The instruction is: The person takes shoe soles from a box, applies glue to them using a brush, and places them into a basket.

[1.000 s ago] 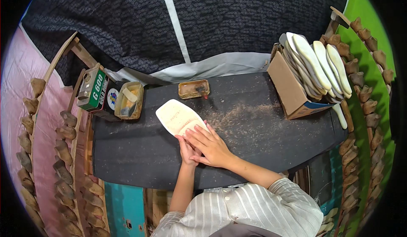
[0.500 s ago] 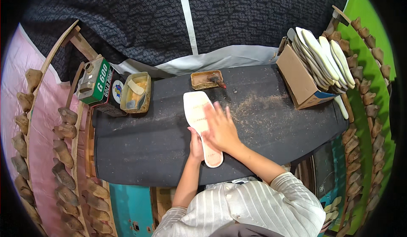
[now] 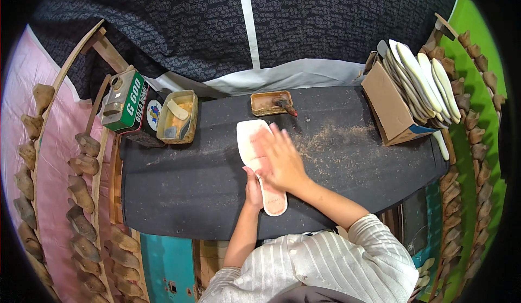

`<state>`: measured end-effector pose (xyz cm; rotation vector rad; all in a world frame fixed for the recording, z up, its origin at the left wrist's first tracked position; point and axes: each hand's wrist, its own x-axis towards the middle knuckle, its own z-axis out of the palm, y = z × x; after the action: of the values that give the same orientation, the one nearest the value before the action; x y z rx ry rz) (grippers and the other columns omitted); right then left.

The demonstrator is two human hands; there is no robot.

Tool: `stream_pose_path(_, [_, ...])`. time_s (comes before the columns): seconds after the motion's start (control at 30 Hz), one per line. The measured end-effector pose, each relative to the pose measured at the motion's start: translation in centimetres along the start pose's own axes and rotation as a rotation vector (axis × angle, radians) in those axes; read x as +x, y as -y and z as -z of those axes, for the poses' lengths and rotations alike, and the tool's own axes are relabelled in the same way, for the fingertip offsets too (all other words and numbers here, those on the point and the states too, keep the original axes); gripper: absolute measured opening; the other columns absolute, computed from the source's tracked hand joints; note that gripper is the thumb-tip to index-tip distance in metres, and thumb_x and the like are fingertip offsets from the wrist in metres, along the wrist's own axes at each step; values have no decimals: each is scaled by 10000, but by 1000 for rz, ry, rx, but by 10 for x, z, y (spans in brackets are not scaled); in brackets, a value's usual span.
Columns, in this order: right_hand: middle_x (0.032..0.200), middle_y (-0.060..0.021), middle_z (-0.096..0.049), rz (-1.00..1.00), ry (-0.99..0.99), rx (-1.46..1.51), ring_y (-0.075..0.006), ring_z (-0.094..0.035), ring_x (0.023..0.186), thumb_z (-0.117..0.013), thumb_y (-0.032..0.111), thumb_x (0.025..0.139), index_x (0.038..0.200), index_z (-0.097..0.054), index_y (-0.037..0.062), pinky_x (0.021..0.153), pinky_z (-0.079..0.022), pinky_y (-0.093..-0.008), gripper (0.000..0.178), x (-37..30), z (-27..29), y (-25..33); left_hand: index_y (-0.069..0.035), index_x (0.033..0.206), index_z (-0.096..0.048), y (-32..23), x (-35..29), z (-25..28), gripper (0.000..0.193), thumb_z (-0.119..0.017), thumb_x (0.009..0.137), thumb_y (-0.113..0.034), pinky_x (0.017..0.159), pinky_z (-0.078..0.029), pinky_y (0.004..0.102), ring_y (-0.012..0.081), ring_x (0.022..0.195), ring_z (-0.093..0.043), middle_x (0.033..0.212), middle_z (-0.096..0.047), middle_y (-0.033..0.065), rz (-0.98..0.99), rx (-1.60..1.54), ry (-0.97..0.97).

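A pale, sole-shaped shoe insole [image 3: 249, 144] lies lengthwise at the middle of the table, its wide end pointing away from me. My left hand [image 3: 253, 189] grips its left edge near the narrow waist, thumb on top; the fingers underneath are hidden. Flat across the insole's upper right side rests my right hand [image 3: 286, 164], fingers stretched out and palm down, covering part of its surface. Reddish marks show on the insole, partly under that hand.
Beyond the insole sits a small tray [image 3: 256, 110] with a dark, red-tipped tool. At left stand a green metal can [image 3: 122, 103] and a yellowish tub [image 3: 190, 132]. A cardboard box [image 3: 388, 105] of insoles stands right. Crumbs litter the dark tabletop [image 3: 179, 194]. Shoe-last racks flank both sides.
My right hand has shifted slightly toward the left across the insole. My left hand keeps its hold at the edge. The whole view has moved a little.
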<state>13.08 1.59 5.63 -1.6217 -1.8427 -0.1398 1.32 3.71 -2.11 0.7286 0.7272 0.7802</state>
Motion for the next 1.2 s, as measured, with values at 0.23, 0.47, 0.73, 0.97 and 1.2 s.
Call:
stream_pose_path(0.23, [1399, -161, -315, -50, 135, -94, -352, -233, 1318, -448, 576, 806, 1364, -300, 52, 1066, -146, -499, 779, -6, -4, -12, 2, 1337, -290, -3, 0, 0, 782, -152, 882, -619, 1011, -321, 340, 224, 1207, -399, 1302, -421, 121, -55, -91, 171])
stream_pose_path(0.47, [1390, -117, -348, 172, 213, 121, -311, -271, 1312, -451, 473, 850, 1321, -397, 90, 1073, -139, -510, 609, -40, -2, -11, -17, 1326, -312, -13, -3, -8, 743, -164, 895, -603, 988, -346, 339, 220, 1180, -431, 1290, -431, 118, -156, -197, 29])
stream_pose_path(0.73, [671, -28, -647, 416, 43, 684, -175, -632, 646, -537, 80, 748, 764, -668, 63, 943, -406, -481, 134, -56, 19, -32, -23, 1223, -417, -17, 3, 7, 787, -144, 853, -663, 724, -513, 385, 280, 813, -621, 1029, -588, 131, -170, -357, 258])
stream_pose_path(0.97, [1003, -119, -547, -136, -521, 104, -286, -558, 876, -600, -21, 708, 1110, -525, 26, 811, -455, -367, 412, -16, 21, -53, -28, 1217, -424, -12, 3, 5, 787, -153, 849, -669, 697, -520, 396, 299, 811, -626, 1040, -582, 125, -178, -280, 207])
stream_pose_path(1.2, [1071, -129, -488, -502, -188, 370, -228, -565, 773, -766, 115, 657, 1220, -491, 150, 716, -495, -312, 628, 24, -8, -111, -44, 1224, -418, -13, 2, 2, 721, -156, 879, -622, 695, -522, 428, 307, 799, -623, 1049, -578, 126, -248, -333, 261])
